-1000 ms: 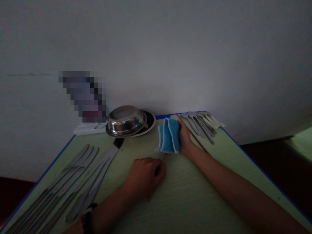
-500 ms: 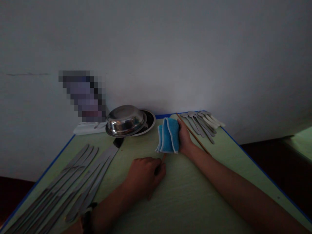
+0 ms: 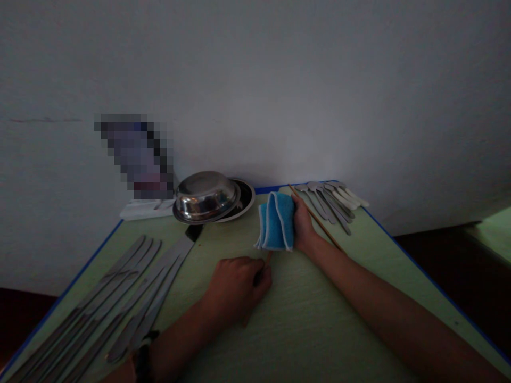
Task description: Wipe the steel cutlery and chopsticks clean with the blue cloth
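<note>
My left hand [image 3: 235, 287] is closed around a thin wooden chopstick [image 3: 269, 259], with its lower end showing below the fist. The upper part of the stick runs up behind a folded blue cloth [image 3: 281, 221] with white edging. My right hand [image 3: 304, 226] grips that cloth from the right side, its fingers mostly hidden behind it. Whether the cloth is wrapped right round the stick cannot be seen. Just right of my right hand, a second chopstick [image 3: 319, 219] lies slanting on the table, partly behind my forearm.
Several table knives [image 3: 128, 290] lie at left on the green table [image 3: 311, 330]. An upturned steel bowl [image 3: 205, 199] rests over a steel dish [image 3: 248, 201] near the wall. Several spoons [image 3: 329, 205], some white-handled, lie at the far right. A blurred upright object [image 3: 136, 159] stands back left.
Both hands hold almost the same place and grip. The cloth has shifted only very slightly; everything else on the table looks unmoved.
</note>
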{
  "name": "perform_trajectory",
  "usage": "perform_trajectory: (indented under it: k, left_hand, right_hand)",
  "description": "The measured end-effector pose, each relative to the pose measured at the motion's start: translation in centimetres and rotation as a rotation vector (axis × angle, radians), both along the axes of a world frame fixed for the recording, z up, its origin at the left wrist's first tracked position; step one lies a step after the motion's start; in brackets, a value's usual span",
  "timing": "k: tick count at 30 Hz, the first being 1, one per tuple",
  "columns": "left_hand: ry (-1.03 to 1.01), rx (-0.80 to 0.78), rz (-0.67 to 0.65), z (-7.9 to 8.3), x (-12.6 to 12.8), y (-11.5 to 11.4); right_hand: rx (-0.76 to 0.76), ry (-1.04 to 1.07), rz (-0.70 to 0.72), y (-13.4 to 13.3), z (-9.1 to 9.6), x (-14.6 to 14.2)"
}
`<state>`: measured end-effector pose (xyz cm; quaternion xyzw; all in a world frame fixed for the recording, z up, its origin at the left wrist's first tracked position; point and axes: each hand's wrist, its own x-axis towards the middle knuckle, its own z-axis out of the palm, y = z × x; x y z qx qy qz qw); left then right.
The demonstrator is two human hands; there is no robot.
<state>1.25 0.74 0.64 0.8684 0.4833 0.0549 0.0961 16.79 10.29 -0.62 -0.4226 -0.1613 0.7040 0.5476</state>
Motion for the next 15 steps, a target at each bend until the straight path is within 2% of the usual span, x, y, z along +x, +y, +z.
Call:
perform_trajectory:
  k: [15]
  left_hand:
    - [-0.002,0.006,-0.006,0.03,-0.06,-0.12]
  right_hand:
    - [0.022,0.0,-0.033,0.05,0.04,0.06]
